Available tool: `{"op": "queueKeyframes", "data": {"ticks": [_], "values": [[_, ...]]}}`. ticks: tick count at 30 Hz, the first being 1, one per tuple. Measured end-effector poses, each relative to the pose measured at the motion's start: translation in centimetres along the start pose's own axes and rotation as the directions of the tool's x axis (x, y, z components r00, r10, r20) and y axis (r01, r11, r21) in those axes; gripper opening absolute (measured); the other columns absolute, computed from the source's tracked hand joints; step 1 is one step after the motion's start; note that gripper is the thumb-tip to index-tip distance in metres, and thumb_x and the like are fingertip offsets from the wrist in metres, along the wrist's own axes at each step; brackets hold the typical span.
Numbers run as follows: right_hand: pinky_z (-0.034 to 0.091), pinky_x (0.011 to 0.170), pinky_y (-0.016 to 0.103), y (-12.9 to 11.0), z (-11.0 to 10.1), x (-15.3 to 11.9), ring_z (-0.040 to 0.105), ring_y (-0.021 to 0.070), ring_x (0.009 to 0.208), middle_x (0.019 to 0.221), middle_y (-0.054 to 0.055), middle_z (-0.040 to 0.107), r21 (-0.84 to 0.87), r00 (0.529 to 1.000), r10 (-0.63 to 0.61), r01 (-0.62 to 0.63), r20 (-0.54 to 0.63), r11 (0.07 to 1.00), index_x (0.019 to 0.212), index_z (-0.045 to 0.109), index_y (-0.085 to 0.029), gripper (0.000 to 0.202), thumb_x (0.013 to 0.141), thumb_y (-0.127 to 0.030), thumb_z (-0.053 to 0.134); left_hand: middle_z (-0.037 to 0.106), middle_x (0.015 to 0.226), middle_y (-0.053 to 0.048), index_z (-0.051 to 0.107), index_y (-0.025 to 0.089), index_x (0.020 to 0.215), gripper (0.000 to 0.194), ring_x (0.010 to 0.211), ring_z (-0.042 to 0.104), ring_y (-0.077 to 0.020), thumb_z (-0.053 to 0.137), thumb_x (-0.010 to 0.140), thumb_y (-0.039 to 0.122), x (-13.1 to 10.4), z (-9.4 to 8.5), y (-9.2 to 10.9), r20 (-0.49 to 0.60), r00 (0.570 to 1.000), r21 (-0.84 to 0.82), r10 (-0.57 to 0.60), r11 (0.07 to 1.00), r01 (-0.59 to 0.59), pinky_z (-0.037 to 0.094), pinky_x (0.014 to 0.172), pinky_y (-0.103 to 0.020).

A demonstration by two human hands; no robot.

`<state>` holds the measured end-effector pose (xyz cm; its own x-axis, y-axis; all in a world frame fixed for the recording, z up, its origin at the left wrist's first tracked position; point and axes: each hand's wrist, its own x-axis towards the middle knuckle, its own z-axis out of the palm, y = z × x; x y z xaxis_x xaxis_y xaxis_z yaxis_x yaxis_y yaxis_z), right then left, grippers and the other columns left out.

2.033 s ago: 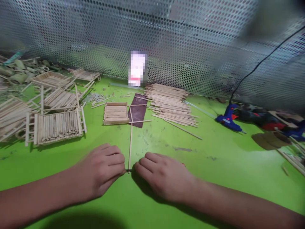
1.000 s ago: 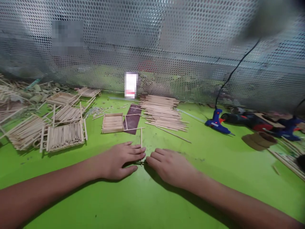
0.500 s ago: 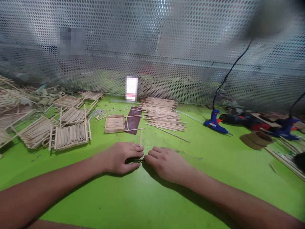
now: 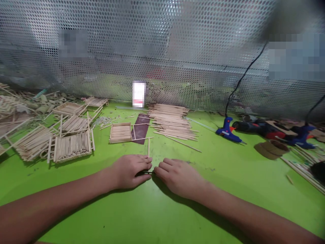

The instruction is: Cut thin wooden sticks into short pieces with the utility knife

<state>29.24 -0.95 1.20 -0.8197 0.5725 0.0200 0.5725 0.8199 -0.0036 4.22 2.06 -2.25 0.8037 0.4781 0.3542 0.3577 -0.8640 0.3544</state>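
My left hand (image 4: pixel 133 171) lies on the green table with its fingers pressed together over a thin wooden stick (image 4: pixel 148 147). The stick's far end sticks out beyond the fingertips, and the rest is hidden under them. Facing it, my right hand (image 4: pixel 177 177) is closed, fingers curled down, on a thin dark blade-like strip (image 4: pixel 148 173). That strip spans the small gap to the left thumb and forefinger; its exact kind cannot be made out. Just beyond the hands stands a small stick-built cart frame (image 4: pixel 121 133) with two rails, partly over a dark brown sheet (image 4: pixel 141 130).
A pile of thin sticks (image 4: pixel 172 122) lies at the back middle. Several stick-built carts (image 4: pixel 72 146) crowd the left. On the right are a blue glue gun (image 4: pixel 230 131) with a cord, a second one (image 4: pixel 303 137), and a bamboo ring (image 4: pixel 271 149). Perforated metal sheeting (image 4: pixel 162 51) closes the back.
The short stick end that showed between my fingertips, by the dark strip, is out of sight. Both hands stay nearly in place; the whole view has shifted slightly.
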Motion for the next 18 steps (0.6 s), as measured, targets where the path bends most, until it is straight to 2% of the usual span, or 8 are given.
{"op": "queueKeyframes", "data": {"ticks": [5,10,12,14,16,18], "values": [[0.046,0.077,0.033,0.15,0.17,-0.44,0.057,0.0203,0.084,0.087,0.004,0.067,-0.008,1.0,0.002,-0.002,-0.014,1.0,0.109,0.067,-0.016,0.014,0.1,-0.014,0.057,0.074,0.129,-0.015,0.073,0.014,0.118,0.03,0.12,0.072,-0.0266,0.062,0.1,0.035,0.02,-0.02,-0.06,0.0,1.0,-0.014,0.001,1.0,-0.001,0.058,0.108,-0.043],[0.046,0.076,0.033,0.08,0.1,-0.44,0.056,0.0196,0.08,0.087,0.003,0.068,0.006,1.0,0.013,-0.013,-0.017,1.0,0.107,0.068,-0.016,0.011,0.098,-0.014,0.061,0.073,0.131,-0.015,0.069,0.014,0.124,0.036,0.118,0.07,-0.0287,0.067,0.097,0.037,-0.17,-0.43,0.16,-0.036,0.999,0.019,0.001,1.0,-0.001,0.054,0.107,-0.05],[0.046,0.075,0.032,0.05,-0.02,-0.4,0.056,0.0194,0.079,0.086,0.003,0.068,0.017,1.0,0.022,-0.022,-0.008,1.0,0.106,0.068,-0.016,0.01,0.098,-0.014,0.062,0.076,0.119,-0.012,0.069,0.014,0.12,0.031,0.107,0.071,-0.0253,0.066,0.098,0.035,-0.3,-0.52,0.34,-0.07,0.997,0.026,0.027,0.999,-0.026,0.055,0.1,-0.046],[0.046,0.075,0.032,0.05,-0.14,-0.36,0.056,0.0191,0.079,0.087,0.003,0.068,0.025,1.0,0.025,-0.025,0.001,0.999,0.106,0.068,-0.016,0.011,0.099,-0.014,0.061,0.077,0.098,-0.007,0.071,0.015,0.106,0.018,0.089,0.068,-0.0198,0.06,0.102,0.029,-0.4,-0.51,0.52,-0.092,0.995,0.039,0.047,0.998,-0.044,0.053,0.089,-0.039],[0.046,0.075,0.032,0.06,-0.21,-0.32,0.056,0.0188,0.079,0.088,0.003,0.067,0.032,1.0,0.022,-0.022,0.009,0.999,0.108,0.068,-0.016,0.012,0.1,-0.014,0.059,0.074,0.085,-0.004,0.07,0.016,0.094,0.021,0.078,0.063,-0.017,0.054,0.105,0.025,-0.41,-0.47,0.67,-0.091,0.995,0.058,0.03,0.998,-0.025,0.05,0.081,-0.035],[0.047,0.075,0.033,0.09,-0.21,-0.3,0.056,0.0188,0.079,0.088,0.003,0.067,0.036,1.0,0.019,-0.02,0.012,0.999,0.108,0.068,-0.016,0.012,0.101,-0.014,0.058,0.071,0.081,-0.004,0.069,0.016,0.089,0.025,0.076,0.06,-0.0169,0.053,0.106,0.026,-0.29,-0.45,0.79,-0.07,0.997,0.077,0.012,0.997,-0.007,0.047,0.078,-0.034]]}}
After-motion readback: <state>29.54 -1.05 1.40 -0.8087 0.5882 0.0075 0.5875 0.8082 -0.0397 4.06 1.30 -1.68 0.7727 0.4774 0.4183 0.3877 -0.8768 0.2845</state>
